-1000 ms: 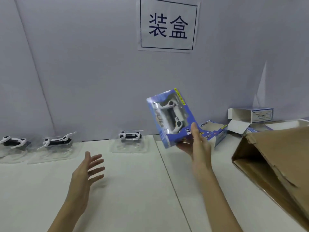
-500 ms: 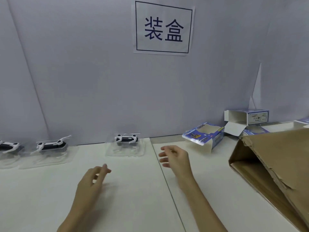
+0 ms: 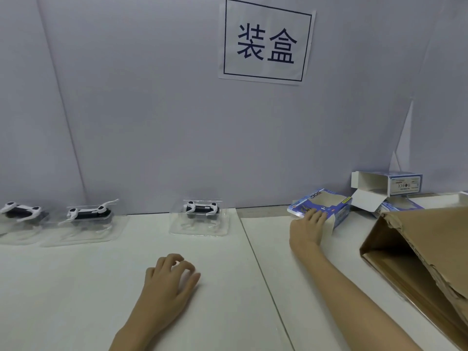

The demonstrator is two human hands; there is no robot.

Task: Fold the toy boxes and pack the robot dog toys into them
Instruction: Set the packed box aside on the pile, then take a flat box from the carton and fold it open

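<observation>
On the white surface (image 3: 76, 287), right side: right hand (image 3: 307, 230) reaches forward to a blue toy box (image 3: 320, 205) lying near the back wall. Its fingers (image 3: 316, 215) lie across the near edge of the box, lightly bent, touching it; whether the thumb closes underneath cannot be told. The box is open-ended, white flap hanging at its front right corner.

Left hand (image 3: 169, 277) sits low over the surface at centre, palm down, fingers (image 3: 177, 262) loosely curled, holding nothing.

Along the back edge, three robot dog toys in clear plastic trays: one at far left (image 3: 21, 211), partly cut off by the frame edge; a second just beside it (image 3: 87, 212); a third (image 3: 201, 208) at centre, well apart from the other two and left of the blue box.

Behind and right of the blue box, another box (image 3: 387, 184) stands with its white flaps open, on further flat packaging. A torn brown carton (image 3: 428, 254) lies on its side at far right, mouth facing left.

A paper sign (image 3: 266, 41) with two printed characters is fixed to the wall.
</observation>
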